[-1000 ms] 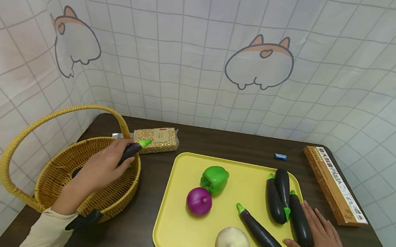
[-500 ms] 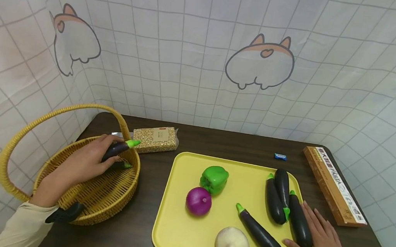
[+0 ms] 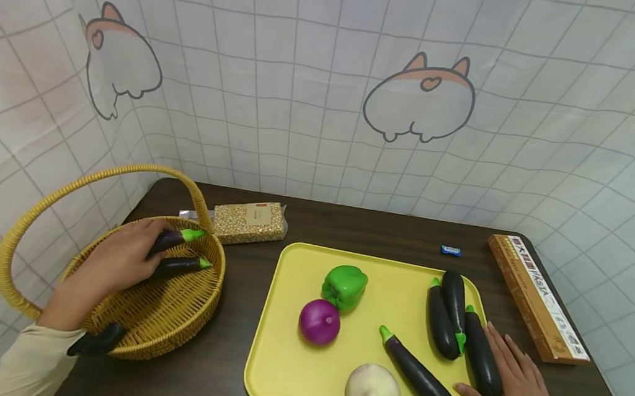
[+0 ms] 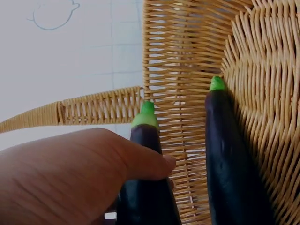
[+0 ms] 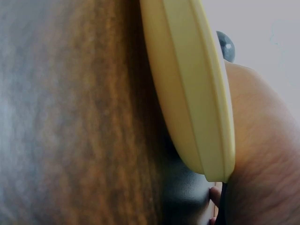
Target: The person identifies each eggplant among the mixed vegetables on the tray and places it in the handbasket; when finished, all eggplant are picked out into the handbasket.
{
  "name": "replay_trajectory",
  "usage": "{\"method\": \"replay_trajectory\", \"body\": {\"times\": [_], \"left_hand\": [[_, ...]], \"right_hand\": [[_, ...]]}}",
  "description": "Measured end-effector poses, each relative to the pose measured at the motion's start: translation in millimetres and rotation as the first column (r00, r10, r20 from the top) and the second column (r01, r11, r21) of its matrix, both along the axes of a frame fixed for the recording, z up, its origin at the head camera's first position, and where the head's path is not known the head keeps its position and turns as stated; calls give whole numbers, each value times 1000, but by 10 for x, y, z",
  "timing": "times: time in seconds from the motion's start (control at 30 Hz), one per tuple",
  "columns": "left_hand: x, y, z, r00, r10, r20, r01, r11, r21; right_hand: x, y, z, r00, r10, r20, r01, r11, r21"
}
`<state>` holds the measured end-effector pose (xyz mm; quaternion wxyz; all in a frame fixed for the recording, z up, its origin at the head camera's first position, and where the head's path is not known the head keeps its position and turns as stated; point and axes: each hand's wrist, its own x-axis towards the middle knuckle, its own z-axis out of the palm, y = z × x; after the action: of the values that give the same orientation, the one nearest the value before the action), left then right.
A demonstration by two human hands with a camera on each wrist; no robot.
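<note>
My left hand grips a dark purple eggplant inside the wicker basket, its green stem pointing right. Beside it, a second eggplant lies in the basket. The left wrist view shows the thumb across the held eggplant, with the other eggplant apart from it. My right hand rests at the right rim of the yellow tray, fingers extended along an eggplant. In the right wrist view the tray edge covers part of that hand.
On the tray are more eggplants, a green bell pepper, a purple onion and a pale round bulb. Behind lie a bag of grains and a small blue packet. A pasta box sits at right.
My left hand has moved left and lower into the basket with the eggplant, uncovering the second eggplant there. The right hand has stayed in place.
</note>
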<state>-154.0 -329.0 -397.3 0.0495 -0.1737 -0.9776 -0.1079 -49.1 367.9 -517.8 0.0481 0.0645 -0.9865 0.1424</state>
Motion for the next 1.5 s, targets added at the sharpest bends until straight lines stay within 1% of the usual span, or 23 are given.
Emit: {"method": "replay_trajectory", "body": {"times": [0.17,0.47,0.7,0.8,0.9,1.0,1.17,1.37,1.5], "left_hand": [[-10,28,-46,999,30,18,-29,998,-51],[-21,25,-106,999,47,9,-46,994,-95],[-12,0,-118,998,51,-31,-53,995,-84],[-7,9,-109,999,38,-39,-41,996,-73],[2,40,-88,998,11,-62,-14,998,-54],[23,111,-36,997,-7,-74,5,1000,-29],[64,256,53,996,-23,-82,24,1000,5],[107,453,105,995,-57,-87,63,996,69],[138,636,124,990,-90,-108,99,991,88]], "right_hand": [[6,17,6,1000,-3,9,2,1000,5],[7,19,-1,1000,8,1,-8,1000,6],[7,13,21,1000,7,22,-7,1000,15],[8,16,18,1000,7,20,-8,1000,12],[9,20,15,1000,12,14,-12,1000,6],[12,23,12,1000,16,2,-16,1000,1],[16,25,7,1000,10,11,-10,1000,8],[18,31,5,1000,17,4,-17,1000,2],[15,26,15,1000,19,4,-19,1000,-4]]}}
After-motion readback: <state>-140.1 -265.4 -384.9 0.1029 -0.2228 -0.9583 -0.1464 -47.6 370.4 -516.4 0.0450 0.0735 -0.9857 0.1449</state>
